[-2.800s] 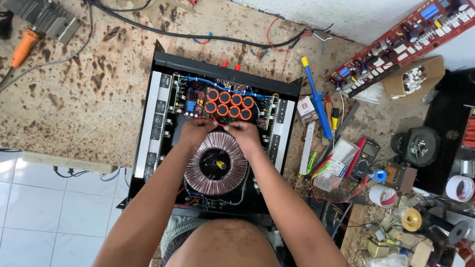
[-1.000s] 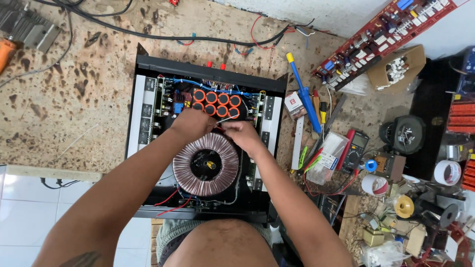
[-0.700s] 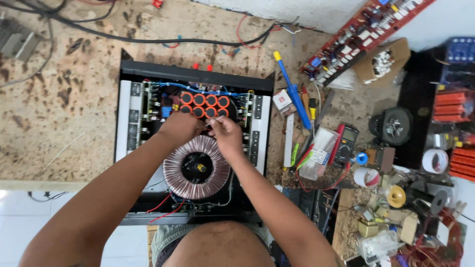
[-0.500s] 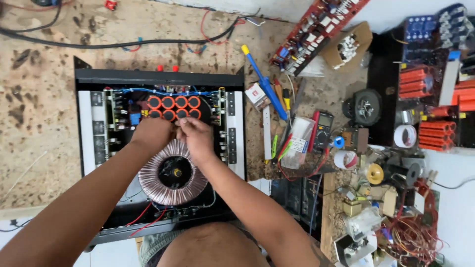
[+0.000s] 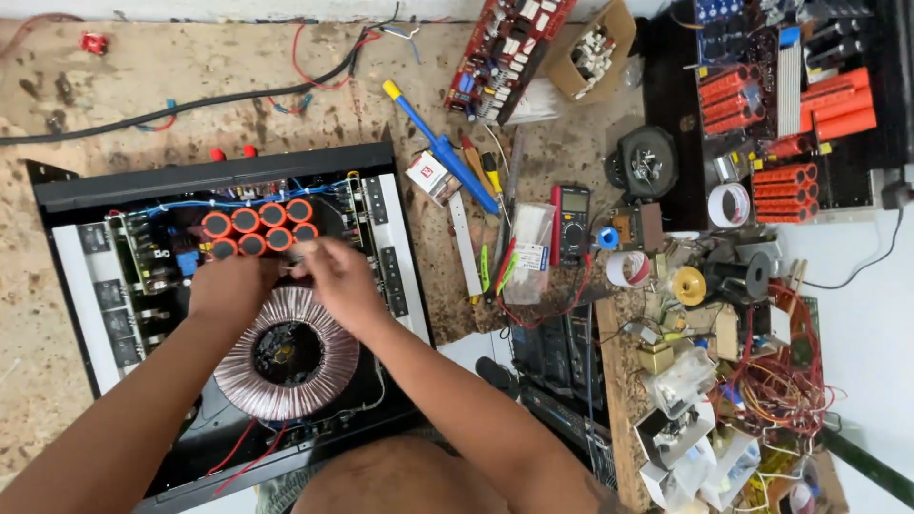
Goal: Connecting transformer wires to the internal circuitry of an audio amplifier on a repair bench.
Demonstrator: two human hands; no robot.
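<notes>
An open black amplifier chassis (image 5: 205,179) lies on the speckled floor. Inside it sit a large copper-wound ring transformer (image 5: 286,354) and a cluster of several orange-topped capacitors (image 5: 259,228). My left hand (image 5: 228,287) rests between the capacitors and the transformer, fingers curled over the board. My right hand (image 5: 333,274) is beside it, fingertips pinching something small near the capacitors; what it pinches is too small to tell.
Right of the chassis lie a blue and yellow soldering tool (image 5: 440,148), a multimeter (image 5: 574,224), screwdrivers and a red circuit board (image 5: 505,48). Further right are tape rolls (image 5: 730,204), a heap of red wires (image 5: 781,390) and orange capacitors (image 5: 785,124). A black cable (image 5: 190,105) crosses behind.
The view has swung right, so the chassis now sits at the left and more clutter shows at the right. Both hands stay at the capacitors, the right fingers drawn closer together.
</notes>
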